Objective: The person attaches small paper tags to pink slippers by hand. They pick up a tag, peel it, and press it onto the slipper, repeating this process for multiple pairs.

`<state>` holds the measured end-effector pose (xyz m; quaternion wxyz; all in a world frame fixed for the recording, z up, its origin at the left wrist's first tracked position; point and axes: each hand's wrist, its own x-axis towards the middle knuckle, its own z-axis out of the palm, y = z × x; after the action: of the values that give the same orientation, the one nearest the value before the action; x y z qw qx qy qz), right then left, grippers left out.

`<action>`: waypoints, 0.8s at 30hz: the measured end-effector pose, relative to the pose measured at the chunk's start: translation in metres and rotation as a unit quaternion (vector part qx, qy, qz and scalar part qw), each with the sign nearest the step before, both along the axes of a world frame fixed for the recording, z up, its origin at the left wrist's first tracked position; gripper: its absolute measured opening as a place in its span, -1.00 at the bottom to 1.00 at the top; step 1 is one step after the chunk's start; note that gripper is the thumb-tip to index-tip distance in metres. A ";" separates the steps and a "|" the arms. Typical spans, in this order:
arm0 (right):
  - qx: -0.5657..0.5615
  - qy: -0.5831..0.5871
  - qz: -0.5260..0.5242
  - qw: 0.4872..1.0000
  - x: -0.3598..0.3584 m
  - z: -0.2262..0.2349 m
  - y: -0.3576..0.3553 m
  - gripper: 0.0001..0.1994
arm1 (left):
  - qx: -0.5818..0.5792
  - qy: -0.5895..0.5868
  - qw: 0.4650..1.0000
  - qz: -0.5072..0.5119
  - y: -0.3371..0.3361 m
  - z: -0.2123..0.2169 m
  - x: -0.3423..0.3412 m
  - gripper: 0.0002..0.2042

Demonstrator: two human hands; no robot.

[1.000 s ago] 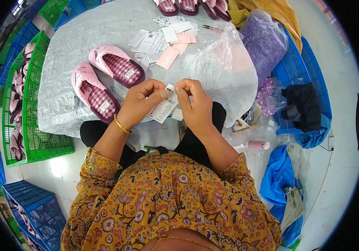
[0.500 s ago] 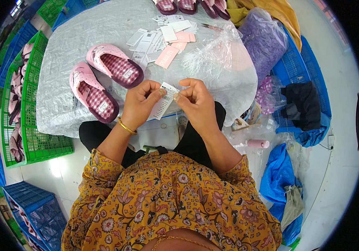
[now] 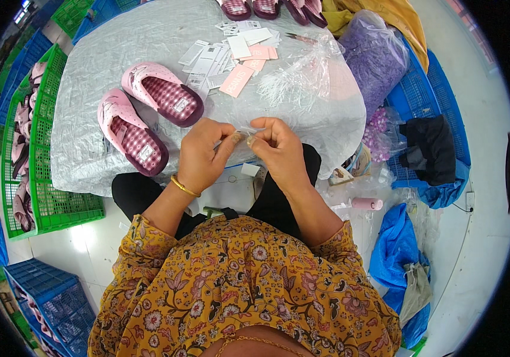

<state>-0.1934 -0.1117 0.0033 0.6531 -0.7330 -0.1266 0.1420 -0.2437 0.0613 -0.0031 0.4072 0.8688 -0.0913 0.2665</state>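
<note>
Over the table's near edge, my left hand and my right hand are close together, each with thumb and forefinger pinched. Between the fingertips runs a thin white string, partly hidden by them. A small white tag shows below the hands; whether it hangs from the string I cannot tell. Left of my left hand lie two pink slippers with plum checked insoles, the nearer slipper and the farther slipper, side by side. Beyond my hands, white and pink tags lie in a loose pile.
A bundle of white strings and scissors lie on the plastic-covered table. More slippers stand at its far edge. Green crate with slippers is at left; a purple-filled bag and blue crates are at right.
My left hand has let go of the printed white tag and now pinches the string near my right fingertips. The tag has dropped below my hands. The slippers stay put.
</note>
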 end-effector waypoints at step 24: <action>-0.107 -0.097 0.159 0.977 -0.010 -0.005 0.005 -0.82 | -0.306 0.194 0.931 -0.043 0.043 -0.014 -0.022 -0.89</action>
<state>-0.2031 -0.1071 -0.0017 0.5242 -0.7795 -0.2887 0.1849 -0.2654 0.1041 -0.0172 0.6738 0.7324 0.0382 0.0903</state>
